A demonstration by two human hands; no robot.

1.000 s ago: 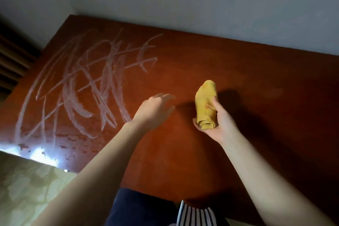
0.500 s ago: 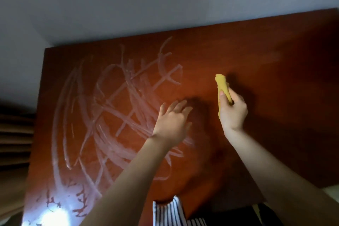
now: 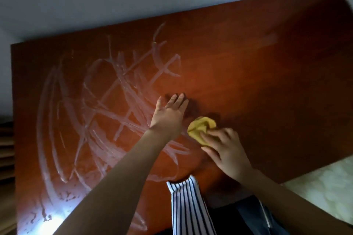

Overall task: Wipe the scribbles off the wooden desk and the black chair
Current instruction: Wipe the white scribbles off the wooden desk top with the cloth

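The right hand (image 3: 227, 150) has its fingers curled around a bunched yellow cloth (image 3: 200, 129). The cloth looks pressed down on the red-brown worktop (image 3: 267, 82). The left hand (image 3: 170, 114) lies flat with straight fingers and holds nothing. It sits just beside the cloth, on the cloth's left.

The white scribbles (image 3: 107, 112) spread out to the left of both hands. The left hand is closer to them and rests on their edge. A few lines also run close to the right hand, on its left.

I think the wiping is only starting. The cloth will likely have to slide left, and the flat hand sits right in its way.
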